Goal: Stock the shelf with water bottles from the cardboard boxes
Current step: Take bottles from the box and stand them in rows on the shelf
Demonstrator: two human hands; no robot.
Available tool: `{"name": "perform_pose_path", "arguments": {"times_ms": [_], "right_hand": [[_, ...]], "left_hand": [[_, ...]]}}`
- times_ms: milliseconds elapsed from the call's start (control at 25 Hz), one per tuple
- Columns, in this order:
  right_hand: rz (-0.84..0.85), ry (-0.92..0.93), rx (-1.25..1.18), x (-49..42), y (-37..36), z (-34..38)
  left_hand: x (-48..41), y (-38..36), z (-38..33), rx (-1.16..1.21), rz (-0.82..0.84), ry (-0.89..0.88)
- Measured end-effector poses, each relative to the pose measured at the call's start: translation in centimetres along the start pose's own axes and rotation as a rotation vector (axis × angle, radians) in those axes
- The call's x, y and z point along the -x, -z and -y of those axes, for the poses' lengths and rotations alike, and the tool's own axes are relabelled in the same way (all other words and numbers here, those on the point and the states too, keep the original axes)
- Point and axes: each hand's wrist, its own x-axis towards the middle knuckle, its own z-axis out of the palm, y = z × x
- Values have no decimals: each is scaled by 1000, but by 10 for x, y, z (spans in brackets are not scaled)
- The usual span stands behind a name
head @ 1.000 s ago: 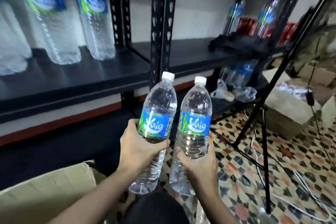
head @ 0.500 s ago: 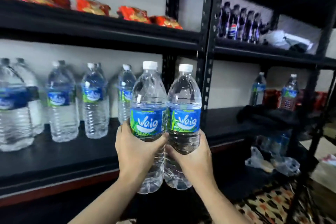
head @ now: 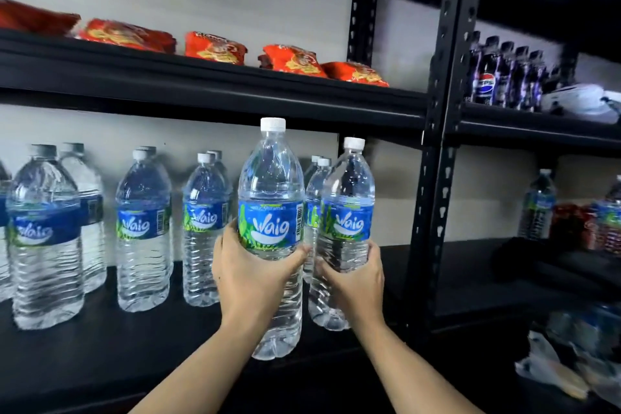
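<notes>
1. Mid-restock at the shelf (head: 100, 339): I hold two water bottles upright, caps up, long axes vertical, side by side and almost touching.
2. My left hand (head: 250, 274) grasps the left bottle (head: 270, 185), fingers and thumb wrapped round its body just under the label. My right hand (head: 353, 282) clasps the right bottle (head: 347, 198) the same way.
3. Both bottles are in the air in front of the shelf board. The right bottle looks farther in, its base over the board, while the left bottle hangs lower, near the front edge.
4. The row of bottles (head: 142, 228) already standing runs off to the left, and its last pair stands just behind my two. The bare board lies ahead and to the right, between that pair and the black post (head: 433, 212).
5. By my reckoning the right hand is nearer that gap, so its bottle should go forward and straight down first, kept upright, with the left bottle set beside it.
6. Above sit red noodle packets (head: 215, 47); beyond the post, cola bottles (head: 487, 77). No cardboard box is in view.
</notes>
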Motion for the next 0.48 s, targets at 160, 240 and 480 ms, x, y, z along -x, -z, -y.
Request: {"name": "perform_pose_path", "arguments": {"times_ms": [160, 240, 480], "right_hand": [[7, -16, 10, -24, -4, -23], [25, -25, 45, -25, -5, -39], [183, -90, 49, -27, -3, -73]], "left_hand": [[-15, -9, 7, 14, 18, -14], [-16, -12, 11, 4, 32, -18], [-24, -24, 26, 6, 40, 26]]}}
